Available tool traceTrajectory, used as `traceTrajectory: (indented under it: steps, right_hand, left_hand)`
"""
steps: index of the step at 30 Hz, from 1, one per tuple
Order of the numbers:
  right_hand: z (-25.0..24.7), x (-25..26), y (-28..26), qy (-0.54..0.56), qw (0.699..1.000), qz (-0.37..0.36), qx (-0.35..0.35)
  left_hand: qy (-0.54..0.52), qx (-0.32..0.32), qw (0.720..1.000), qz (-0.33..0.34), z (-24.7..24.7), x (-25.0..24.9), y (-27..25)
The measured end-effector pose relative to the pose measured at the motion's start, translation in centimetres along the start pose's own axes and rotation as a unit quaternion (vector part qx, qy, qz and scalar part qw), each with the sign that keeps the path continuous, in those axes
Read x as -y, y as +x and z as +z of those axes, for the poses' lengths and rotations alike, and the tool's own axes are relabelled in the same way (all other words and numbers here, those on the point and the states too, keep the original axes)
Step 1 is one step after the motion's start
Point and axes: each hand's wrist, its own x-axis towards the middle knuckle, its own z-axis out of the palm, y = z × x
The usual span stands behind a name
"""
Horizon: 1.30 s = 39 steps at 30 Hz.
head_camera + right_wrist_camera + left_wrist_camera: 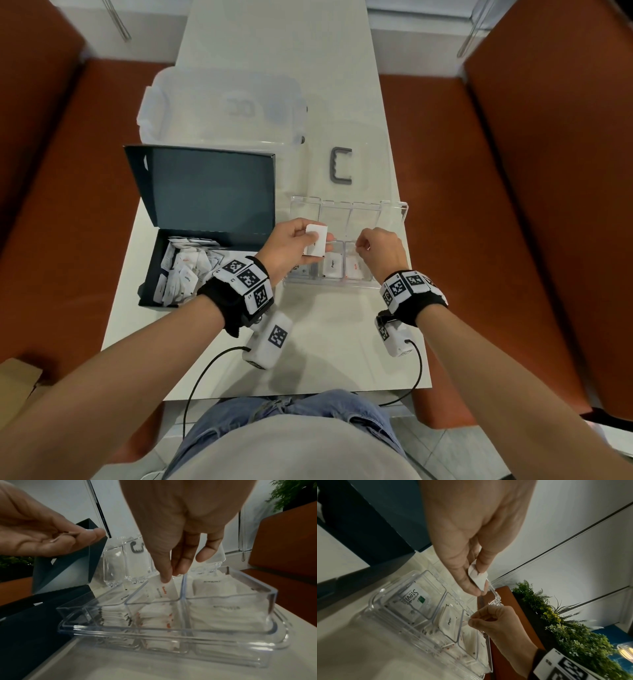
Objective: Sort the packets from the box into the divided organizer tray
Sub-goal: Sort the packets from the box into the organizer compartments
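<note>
My left hand (310, 236) hovers over the left end of the clear divided tray (329, 283) and pinches a small stack of white packets (478, 580) between thumb and fingers. In the right wrist view my right hand (169, 577) pinches a white salt packet with red print (165, 592), its lower edge inside the tray's middle compartment on a pile of like packets. The neighbouring compartments hold a Stevia packet (414, 597) and a pepper packet (449, 622). The dark box (152, 270), lid raised, sits left of the tray with several loose packets (186, 270).
The tray's clear hinged lids (349, 209) stand open at its far side. Behind them lie a grey handle (342, 166) and a large clear storage bin (219, 106). Orange benches (513, 205) flank the narrow white table (325, 342).
</note>
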Motion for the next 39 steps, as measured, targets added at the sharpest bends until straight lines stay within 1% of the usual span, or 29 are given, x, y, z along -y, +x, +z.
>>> traceTrajectory:
  steps: [4,7,10,13,18,21,23,26,28,30,33,36,39]
  right_hand:
    - [-0.1,0.0,0.4,-0.035,0.999,0.001,0.03]
    - [0.0,0.0,0.6,-0.064,0.997,-0.004,0.036]
    - [0.2,0.0,0.5,-0.071,0.997,0.0,0.025]
    - [0.2,0.0,0.5,-0.054,0.999,0.002,0.001]
    - [-0.5,-0.1,0.7,-0.044,0.999,0.001,-0.005]
    - [-1.6,0.3,0.5,0.003,1.0,-0.023,-0.02]
    - [-2.5,1.1,0.3,0.064,0.996,-0.053,-0.037]
    - [-3.9,2.8,-0.4,0.158,0.982,-0.086,-0.063]
    - [-4.5,4.0,-0.7,0.198,0.974,-0.099,-0.046]
    - [-4.7,4.9,-0.9,0.224,0.97,-0.096,-0.007]
    - [-4.6,5.2,-0.7,0.229,0.969,-0.086,0.02]
    - [-4.1,4.6,-0.2,0.245,0.968,-0.051,0.012]
    - [-2.9,3.7,0.3,0.198,0.979,-0.009,0.05]
  left_hand:
    - [-0.001,0.0,1.0,-0.003,-0.2,0.0,0.0]
    - [-0.002,-0.002,1.0,-0.004,-0.3,0.0,-0.1]
    - [-0.005,-0.007,1.0,-0.008,-0.4,0.0,-0.1]
    - [-0.003,-0.009,1.0,-0.01,-0.5,0.0,-0.1]
    - [-0.013,-0.01,1.0,-0.014,-0.5,0.0,-0.1]
    - [-0.039,-0.001,0.999,-0.024,-0.7,-0.1,-0.2]
    - [-0.046,0.012,0.998,-0.029,-0.8,-0.2,-0.3]
    - [-0.024,0.024,0.999,-0.019,-0.6,-0.3,-0.3]
    - [-0.003,0.022,1.0,-0.007,-0.3,-0.4,-0.3]
    - [0.015,0.017,1.0,0.003,-0.1,-0.5,-0.2]
    - [0.029,0.009,1.0,0.006,0.2,-0.5,-0.2]
    - [0.058,-0.009,0.998,-0.003,0.1,-0.3,-0.3]
    - [0.087,-0.034,0.996,-0.008,-0.4,0.1,-0.5]
